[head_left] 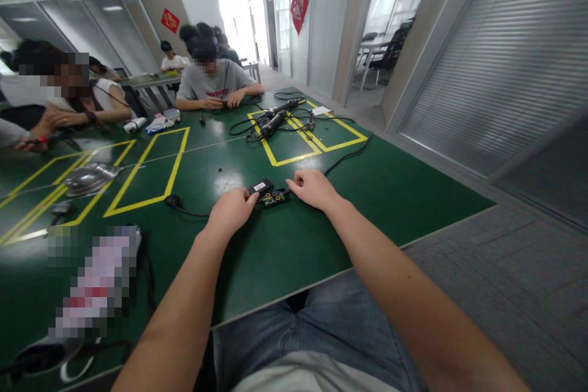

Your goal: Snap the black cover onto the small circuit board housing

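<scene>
Our left hand [232, 211] pinches opened black casing [286, 193] | circuit board [274, 198] exposed inside | right hand [313, 187] beside it, grip we can't tell

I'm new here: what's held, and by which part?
The left hand holds the opened device at its left end; whether the right hand holds anything can't be told.

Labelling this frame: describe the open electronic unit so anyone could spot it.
On the green table, find the wearer's left hand and right hand. The open electronic unit is between them, beside a black piece with a white label. Unlike that piece, it shows orange rings.
</scene>
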`<state>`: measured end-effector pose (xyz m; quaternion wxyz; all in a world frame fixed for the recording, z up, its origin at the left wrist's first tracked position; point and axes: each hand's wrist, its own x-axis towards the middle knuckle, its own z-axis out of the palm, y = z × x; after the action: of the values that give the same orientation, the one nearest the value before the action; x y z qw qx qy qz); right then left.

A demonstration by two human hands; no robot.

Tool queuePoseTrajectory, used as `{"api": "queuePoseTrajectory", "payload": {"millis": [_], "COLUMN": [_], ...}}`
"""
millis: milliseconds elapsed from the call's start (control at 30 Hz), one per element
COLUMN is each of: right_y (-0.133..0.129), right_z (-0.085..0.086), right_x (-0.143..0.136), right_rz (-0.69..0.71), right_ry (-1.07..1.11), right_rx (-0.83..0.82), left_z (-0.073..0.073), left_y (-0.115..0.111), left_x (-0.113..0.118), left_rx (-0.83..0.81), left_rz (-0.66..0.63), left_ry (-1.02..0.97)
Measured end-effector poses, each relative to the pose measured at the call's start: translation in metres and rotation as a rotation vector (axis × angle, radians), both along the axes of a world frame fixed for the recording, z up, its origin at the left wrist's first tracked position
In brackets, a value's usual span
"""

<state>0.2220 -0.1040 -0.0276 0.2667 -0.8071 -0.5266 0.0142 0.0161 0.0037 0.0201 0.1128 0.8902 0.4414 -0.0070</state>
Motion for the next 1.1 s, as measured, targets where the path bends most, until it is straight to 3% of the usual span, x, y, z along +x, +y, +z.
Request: {"api": "queuePoseTrajectory", "payload": {"millis": [167, 300, 500, 633, 767, 867, 1000, 1100], "right_y": [0.000, 0.000, -0.001, -0.002, -0.002, -0.002, -0.003, -0.005], "right_z": [0.000, 0.002, 0.003, 0.001, 0.002, 0.004, 0.007, 0.011], "right_x": [-0.002, -0.008, -0.012, -0.012, -0.010, -0.009, -0.009, -0.012], "right_rz": [-0.046, -0.067, -0.090, -0.061, -0.041, -0.031, -0.024, 0.017], "right_ry": [0.025, -0.035, -0.165, -0.191, -0.166, -0.123, -0.125, -0.196], "right_rx": [0.021, -0.015, -0.012, -0.032, -0.054, -0.073, -0.106, -0.164], "left_z": [0.001, -0.002, -0.012, -0.022, -0.030, -0.033, -0.033, -0.031], "left_y": [-0.001, -0.004, -0.007, 0.005, 0.015, 0.015, 0.011, 0.011], "left_x": [0.000, 0.001, 0.004, 0.006, 0.007, 0.007, 0.007, 0.006], "left_rx": [0.029, 0.029, 0.223, 0.083, 0.091, 0.128, 0.026, -0.020], "left_rz": [0.054, 0.024, -0.033, -0.060, -0.040, -0.178, -0.443, -0.493], "left_ry": [-0.029, -0.008, -0.177, -0.311, -0.388, -0.479, -0.503, -0.466]}}
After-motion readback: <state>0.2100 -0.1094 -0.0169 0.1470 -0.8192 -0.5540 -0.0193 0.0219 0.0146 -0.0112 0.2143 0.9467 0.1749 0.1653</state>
